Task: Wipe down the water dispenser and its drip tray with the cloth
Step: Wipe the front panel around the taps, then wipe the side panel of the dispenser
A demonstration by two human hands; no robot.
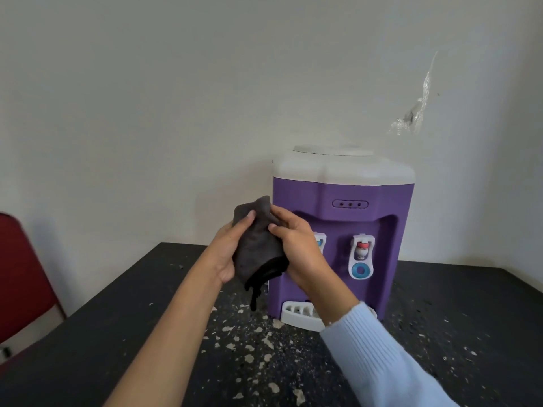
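Two bare hands hold a dark grey cloth [256, 245] bunched up above the tabletop [117, 333], in front of the left side of the water dispenser [346, 195]; contact between cloth and dispenser can't be told. Left hand [227, 255] grips the cloth from the left, thumb up on the fabric, other fingers curled behind it. Right hand [298, 249] grips from the right, fingers [282, 215] curled over the cloth's upper edge, thumb pinching it. Loose cloth end hangs below the hands. Dispenser is purple with a white top and stands at the tabletop's far edge, by the wall. White drip tray [295, 315] sits at its base, partly hidden by the right forearm in a light blue sleeve [382, 362]. Pale flecks all over the black tabletop. Red chair [20, 274] off the left edge.
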